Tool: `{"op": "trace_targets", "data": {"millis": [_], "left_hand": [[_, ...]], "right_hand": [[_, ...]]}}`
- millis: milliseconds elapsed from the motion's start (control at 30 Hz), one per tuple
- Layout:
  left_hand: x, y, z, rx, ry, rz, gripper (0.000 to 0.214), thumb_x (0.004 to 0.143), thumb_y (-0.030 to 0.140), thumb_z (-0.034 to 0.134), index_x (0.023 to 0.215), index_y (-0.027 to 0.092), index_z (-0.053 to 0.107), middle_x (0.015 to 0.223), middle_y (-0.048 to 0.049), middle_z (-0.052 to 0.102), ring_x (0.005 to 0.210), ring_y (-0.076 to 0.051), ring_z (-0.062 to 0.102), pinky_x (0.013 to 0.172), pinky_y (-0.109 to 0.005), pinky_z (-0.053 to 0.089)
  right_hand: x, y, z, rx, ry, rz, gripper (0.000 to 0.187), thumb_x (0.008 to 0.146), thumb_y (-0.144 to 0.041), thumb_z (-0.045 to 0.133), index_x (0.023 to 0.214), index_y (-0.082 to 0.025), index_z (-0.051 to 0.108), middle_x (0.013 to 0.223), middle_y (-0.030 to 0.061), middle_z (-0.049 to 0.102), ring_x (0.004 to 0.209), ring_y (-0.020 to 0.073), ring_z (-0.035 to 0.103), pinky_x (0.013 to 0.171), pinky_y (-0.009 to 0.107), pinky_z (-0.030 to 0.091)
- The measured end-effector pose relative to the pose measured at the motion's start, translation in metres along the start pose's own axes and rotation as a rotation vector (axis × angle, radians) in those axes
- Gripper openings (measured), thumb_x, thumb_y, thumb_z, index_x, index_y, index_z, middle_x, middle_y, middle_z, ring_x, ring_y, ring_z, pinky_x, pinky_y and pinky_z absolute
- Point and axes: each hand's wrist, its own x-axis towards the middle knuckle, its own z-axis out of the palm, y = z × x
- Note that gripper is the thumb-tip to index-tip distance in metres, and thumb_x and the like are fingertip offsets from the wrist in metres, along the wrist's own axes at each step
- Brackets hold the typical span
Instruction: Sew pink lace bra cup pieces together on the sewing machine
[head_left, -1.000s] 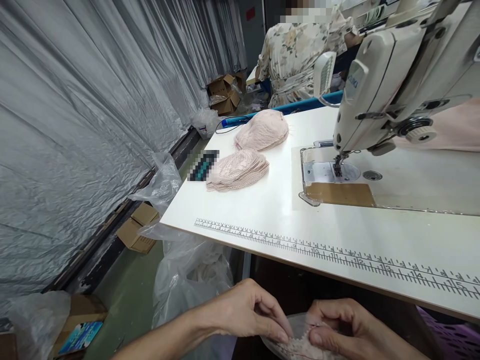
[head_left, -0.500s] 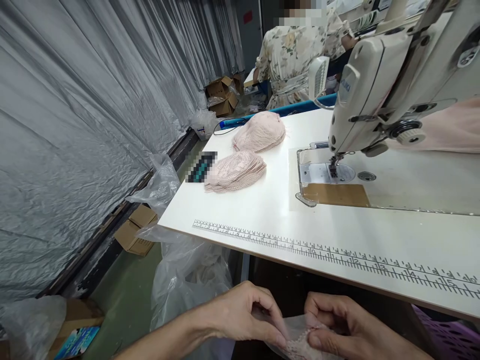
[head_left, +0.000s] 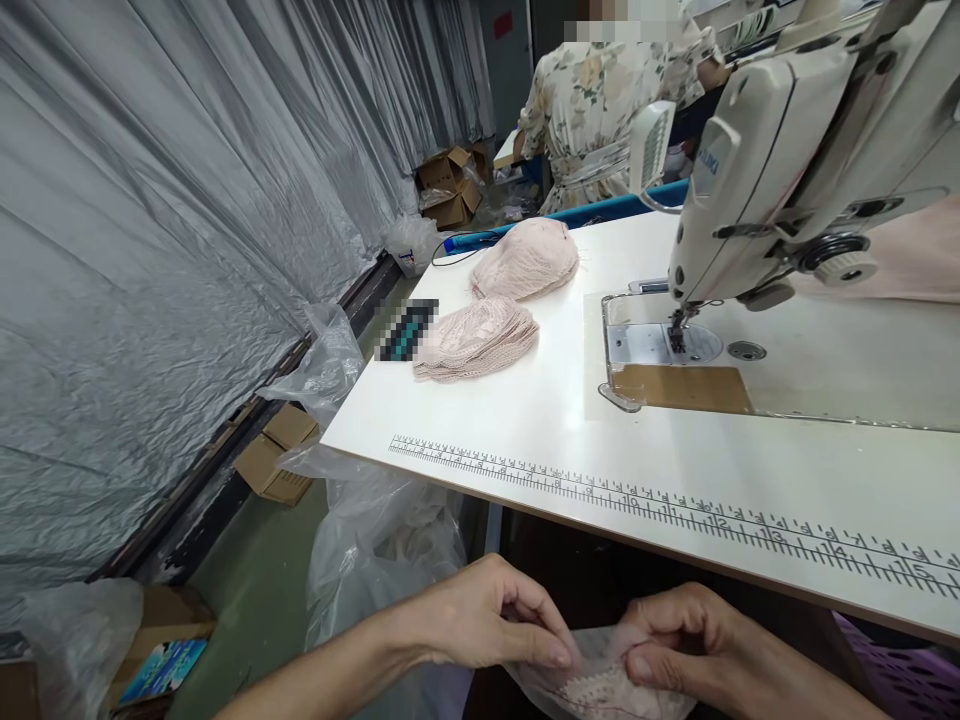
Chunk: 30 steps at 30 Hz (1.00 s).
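Below the table's front edge, my left hand (head_left: 499, 615) pinches the left side of a sheer pale pink lace piece (head_left: 600, 690). Thumb and fingers of my right hand (head_left: 694, 645) are closed on its right side. The lace has a scalloped edge and a thin reddish seam line; its lower part runs out of view. On the white table (head_left: 465, 410) lies a stack of pink lace pieces (head_left: 476, 340), with a second pile of pink cup-shaped pieces (head_left: 526, 258) just behind it.
A white sewing machine (head_left: 750, 180) stands at the right, pink fabric (head_left: 900, 250) behind it. A printed ruler (head_left: 630, 497) runs along the table's front edge. Plastic bags (head_left: 375, 550) and cardboard boxes (head_left: 277, 455) lie left. A purple basket (head_left: 900, 665) is below right. A person (head_left: 600, 110) sits beyond.
My hands have drawn slightly apart, and more of the lace piece shows spread between them. The view has shifted slightly, moving the table and machine a little to the right.
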Motion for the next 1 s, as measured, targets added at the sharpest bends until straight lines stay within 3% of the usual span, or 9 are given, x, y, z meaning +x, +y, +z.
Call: {"op": "trace_targets", "data": {"millis": [267,433,600,833,1000], "left_hand": [[-0.005,0.001,0.003,0.100,-0.023,0.097,0.019,0.076,0.031,0.070,0.087,0.016,0.075,0.079,-0.0042,0.072,0.074,-0.014,0.064,0.069,-0.021,0.048],[-0.007,0.008,0.004,0.094,-0.058,0.109,0.025,0.082,0.037,0.064,0.087,0.015,0.075,0.083,-0.0062,0.073,0.078,-0.015,0.067,0.071,-0.021,0.050],[0.001,-0.005,0.008,-0.011,-0.070,0.027,0.046,0.066,0.052,0.076,0.093,0.015,0.074,0.079,-0.0054,0.073,0.074,-0.017,0.067,0.073,-0.025,0.051],[0.009,-0.007,0.017,-0.031,-0.039,-0.069,0.058,0.046,0.054,0.084,0.089,0.015,0.076,0.078,-0.0049,0.072,0.078,-0.020,0.067,0.073,-0.025,0.050],[0.010,-0.001,0.017,-0.073,-0.044,-0.091,0.059,0.047,0.058,0.082,0.085,0.014,0.076,0.070,-0.0033,0.071,0.068,-0.015,0.065,0.072,-0.024,0.050]], "right_hand": [[-0.010,0.005,-0.011,-0.043,0.051,-0.016,0.041,0.074,-0.060,0.066,0.069,-0.019,0.070,0.064,-0.0009,0.054,0.063,0.0131,0.044,0.060,0.025,0.033],[-0.013,0.004,-0.012,-0.035,0.058,-0.042,0.036,0.076,-0.056,0.066,0.070,-0.020,0.070,0.063,-0.0014,0.055,0.062,0.0129,0.045,0.060,0.025,0.035],[-0.013,0.012,-0.009,0.019,0.072,0.006,0.041,0.073,-0.059,0.067,0.071,-0.018,0.071,0.062,-0.0002,0.057,0.060,0.0133,0.046,0.057,0.025,0.035],[-0.015,0.014,-0.010,0.010,0.062,-0.022,0.039,0.074,-0.057,0.068,0.071,-0.018,0.072,0.063,-0.0002,0.058,0.060,0.0120,0.044,0.057,0.024,0.033],[-0.014,0.020,-0.012,-0.009,0.048,-0.047,0.038,0.076,-0.056,0.067,0.071,-0.018,0.071,0.063,-0.0006,0.057,0.060,0.0122,0.045,0.057,0.024,0.033]]}}
